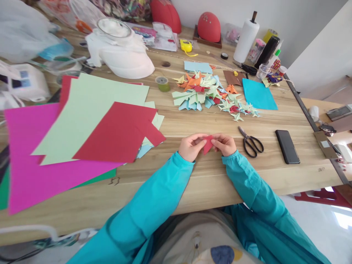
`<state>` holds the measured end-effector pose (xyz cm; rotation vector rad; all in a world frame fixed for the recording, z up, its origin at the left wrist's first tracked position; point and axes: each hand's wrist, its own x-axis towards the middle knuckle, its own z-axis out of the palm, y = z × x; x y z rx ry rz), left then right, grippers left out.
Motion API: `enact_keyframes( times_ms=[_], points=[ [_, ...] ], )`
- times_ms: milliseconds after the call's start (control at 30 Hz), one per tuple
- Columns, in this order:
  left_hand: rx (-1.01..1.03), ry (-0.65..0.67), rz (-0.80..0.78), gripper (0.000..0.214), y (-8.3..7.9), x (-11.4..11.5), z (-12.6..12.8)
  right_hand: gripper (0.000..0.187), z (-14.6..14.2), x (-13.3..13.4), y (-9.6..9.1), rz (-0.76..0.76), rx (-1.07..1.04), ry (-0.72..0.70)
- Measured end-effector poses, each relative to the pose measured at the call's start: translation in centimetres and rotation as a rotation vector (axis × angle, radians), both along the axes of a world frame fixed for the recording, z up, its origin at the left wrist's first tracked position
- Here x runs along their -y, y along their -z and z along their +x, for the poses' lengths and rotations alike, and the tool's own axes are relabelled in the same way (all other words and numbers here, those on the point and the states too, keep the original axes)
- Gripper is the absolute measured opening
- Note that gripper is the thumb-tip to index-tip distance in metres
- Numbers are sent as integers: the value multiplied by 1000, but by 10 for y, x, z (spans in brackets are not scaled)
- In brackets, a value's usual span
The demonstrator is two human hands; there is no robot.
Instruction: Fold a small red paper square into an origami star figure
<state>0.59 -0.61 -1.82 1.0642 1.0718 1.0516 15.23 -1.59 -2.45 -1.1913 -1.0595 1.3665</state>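
A small folded piece of red paper [208, 145] is held between my two hands, just above the front part of the wooden table. My left hand [190, 147] pinches its left side between thumb and fingers. On the right side, my right hand [226, 144] grips it the same way. Black-handled scissors [251, 143] lie to the right of my right hand, their blades pointing away from me. Beyond my hands is a pile of folded paper shapes [205, 90] in green, orange, blue and red.
Large sheets of red paper [115, 135], green paper [99, 91] and magenta paper [33, 146] overlap on the left. A phone [287, 146] lies at right. Behind stand a white sewing-machine-like covered object [123, 58], a yellow tape measure [186, 45] and a white bottle-shaped roll [245, 40].
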Motion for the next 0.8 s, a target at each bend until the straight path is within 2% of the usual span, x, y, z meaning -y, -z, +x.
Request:
enact_keyframes(
  times_ms=[300, 500, 800],
  points=[
    [118, -53, -116, 24, 0, -2, -3, 32, -1, 4, -10, 40, -56, -29],
    [160, -88, -152, 28, 1, -3, -5, 31, -5, 7, -12, 49, -78, -34],
    [177, 10, -168, 36, -9, 0, -3, 26, 0, 3, -11, 54, -17, 49]
  ],
)
